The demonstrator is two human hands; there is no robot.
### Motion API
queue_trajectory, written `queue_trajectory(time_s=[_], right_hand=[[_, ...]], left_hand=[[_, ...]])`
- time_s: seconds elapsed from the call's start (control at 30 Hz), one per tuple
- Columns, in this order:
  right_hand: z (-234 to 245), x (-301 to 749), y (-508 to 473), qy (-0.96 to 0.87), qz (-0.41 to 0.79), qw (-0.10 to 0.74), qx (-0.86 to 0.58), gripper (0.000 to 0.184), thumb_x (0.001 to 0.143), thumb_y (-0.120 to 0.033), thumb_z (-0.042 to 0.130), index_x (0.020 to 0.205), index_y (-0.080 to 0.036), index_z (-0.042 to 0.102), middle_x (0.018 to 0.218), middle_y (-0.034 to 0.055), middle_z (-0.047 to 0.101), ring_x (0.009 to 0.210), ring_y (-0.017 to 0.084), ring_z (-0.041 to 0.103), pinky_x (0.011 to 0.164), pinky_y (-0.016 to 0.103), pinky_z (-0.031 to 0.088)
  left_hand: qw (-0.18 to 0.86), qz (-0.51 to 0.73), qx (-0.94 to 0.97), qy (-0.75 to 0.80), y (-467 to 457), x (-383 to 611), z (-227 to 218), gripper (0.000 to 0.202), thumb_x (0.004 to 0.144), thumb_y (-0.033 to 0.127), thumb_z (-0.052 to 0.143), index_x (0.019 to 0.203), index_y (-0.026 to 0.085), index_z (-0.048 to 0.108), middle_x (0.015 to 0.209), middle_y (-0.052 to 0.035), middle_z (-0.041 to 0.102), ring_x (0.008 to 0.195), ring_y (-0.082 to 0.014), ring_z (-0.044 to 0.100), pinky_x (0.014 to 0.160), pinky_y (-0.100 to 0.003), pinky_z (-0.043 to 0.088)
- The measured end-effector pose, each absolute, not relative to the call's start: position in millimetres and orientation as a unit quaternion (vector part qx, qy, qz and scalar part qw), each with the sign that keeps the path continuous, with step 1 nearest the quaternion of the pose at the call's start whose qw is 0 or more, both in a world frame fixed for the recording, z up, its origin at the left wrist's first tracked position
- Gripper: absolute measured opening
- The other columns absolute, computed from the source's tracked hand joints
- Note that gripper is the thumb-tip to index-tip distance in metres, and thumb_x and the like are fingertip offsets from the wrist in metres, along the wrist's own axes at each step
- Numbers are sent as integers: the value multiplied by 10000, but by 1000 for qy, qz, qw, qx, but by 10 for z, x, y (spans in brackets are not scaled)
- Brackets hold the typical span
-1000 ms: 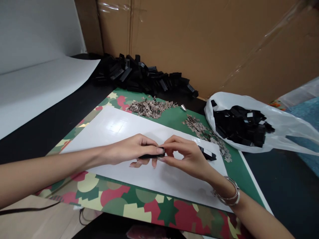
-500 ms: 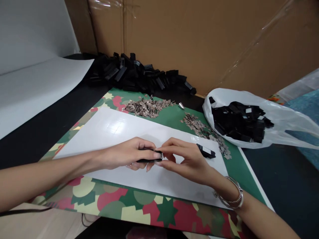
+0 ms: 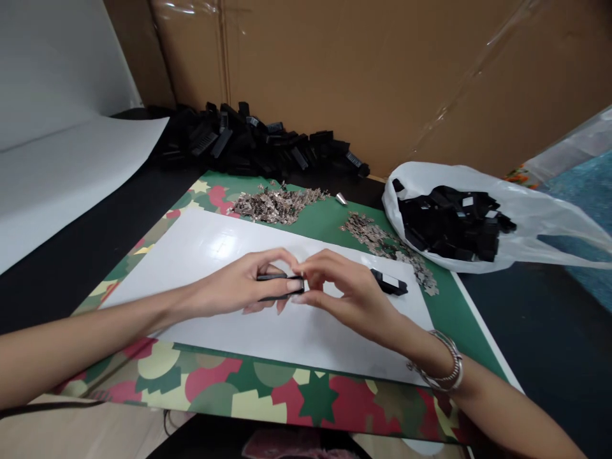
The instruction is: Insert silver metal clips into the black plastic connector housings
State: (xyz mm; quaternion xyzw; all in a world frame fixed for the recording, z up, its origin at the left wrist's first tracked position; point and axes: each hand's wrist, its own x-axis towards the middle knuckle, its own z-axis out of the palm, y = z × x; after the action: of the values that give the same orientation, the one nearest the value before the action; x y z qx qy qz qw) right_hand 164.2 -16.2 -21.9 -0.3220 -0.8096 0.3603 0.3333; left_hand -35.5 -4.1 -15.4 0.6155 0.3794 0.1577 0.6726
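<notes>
Gripping the black part (image 3: 271, 276) over the white sheet (image 3: 335, 347), the left hand (image 3: 251, 280) has its thumb pressed along the top and fingers curled beneath. Right hand (image 3: 347, 287) curves its thumb and forefinger about the part's end, tips set apart from each other; whether they pinch anything small there, cannot tell. Part looks light, stiff and plastic, likely robust though perhaps slick under dry fingertips, so best held by its long sides, clear of the end
</notes>
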Motion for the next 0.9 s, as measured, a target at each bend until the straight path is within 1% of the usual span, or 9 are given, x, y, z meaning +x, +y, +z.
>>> queue_trajectory(time_s=[0.07, 0.13, 0.23, 0.33, 0.43, 0.53, 0.6, 0.73, 0.9], right_hand=[[-199, 1644, -164, -760, 456, 305, -349, 404, 743, -295, 691, 1087, -221, 492, 900, 22, 574, 714, 112, 571, 675, 267, 503], [-181, 1654, -164, -707, 546, 274, -356, 531, 728, -310, 705, 1153, -239, 395, 937, 21, 584, 751, 119, 582, 699, 279, 506], [-161, 1676, -152, -671, 603, 253, -349, 576, 753, -291, 683, 1195, -248, 317, 917, 11, 592, 757, 115, 579, 719, 289, 492], [-148, 1700, -127, -666, 623, 237, -335, 596, 767, -273, 670, 1227, -242, 293, 829, -13, 579, 717, 111, 567, 714, 293, 477], [-139, 1712, -103, -665, 633, 230, -323, 636, 767, -257, 670, 1258, -229, 267, 801, -19, 575, 680, 101, 534, 690, 284, 457], [-140, 1712, -93, -665, 636, 225, -319, 663, 755, -242, 679, 1263, -223, 254, 782, -24, 578, 661, 100, 500, 679, 283, 433], [-147, 1711, -93, -667, 634, 220, -323, 672, 735, -228, 695, 1250, -220, 264, 762, -31, 573, 648, 100, 478, 676, 282, 417], [-158, 1718, -93, -671, 629, 208, -332, 662, 701, -213, 716, 1203, -213, 284, 735, -38, 560, 636, 103, 442, 659, 275, 390], [-133, 1710, -86, -697, 588, 207, -353, 554, 716, -216, 689, 1111, -201, 300, 706, -34, 564, 644, 119, 421, 624, 265, 352]], left_hand=[[659, 177, 619, 388, -44, -354, -155, 295, 840, 405, 550, 1040, 237, 412, 588, 63, 558, 398, -56, 345, 386, -177, 280], [659, 177, 620, 388, -51, -352, -168, 320, 838, 402, 551, 1049, 251, 363, 590, 64, 571, 400, -59, 331, 378, -171, 266], [651, 164, 632, 386, -63, -351, -194, 305, 840, 389, 545, 1024, 252, 344, 602, 59, 581, 420, -61, 329, 384, -167, 243], [627, 164, 656, 386, -71, -355, -208, 293, 835, 356, 552, 1014, 248, 346, 599, 59, 579, 473, -71, 381, 426, -169, 257], [617, 168, 673, 371, -70, -365, -204, 277, 838, 331, 546, 1014, 246, 351, 602, 64, 576, 537, -84, 441, 505, -188, 319], [628, 149, 680, 348, -60, -374, -185, 266, 843, 298, 537, 1017, 244, 344, 652, 62, 586, 586, -89, 483, 606, -222, 385], [633, 132, 685, 336, -56, -376, -171, 268, 843, 280, 534, 1020, 242, 337, 692, 52, 595, 606, -93, 498, 644, -239, 405], [601, 122, 714, 338, -72, -370, -161, 264, 845, 273, 522, 1025, 239, 332, 704, 44, 593, 599, -99, 474, 612, -234, 399], [523, 136, 759, 365, -112, -358, -187, 236, 847, 284, 502, 1009, 240, 336, 615, 77, 535, 513, -86, 371, 509, -198, 324]])
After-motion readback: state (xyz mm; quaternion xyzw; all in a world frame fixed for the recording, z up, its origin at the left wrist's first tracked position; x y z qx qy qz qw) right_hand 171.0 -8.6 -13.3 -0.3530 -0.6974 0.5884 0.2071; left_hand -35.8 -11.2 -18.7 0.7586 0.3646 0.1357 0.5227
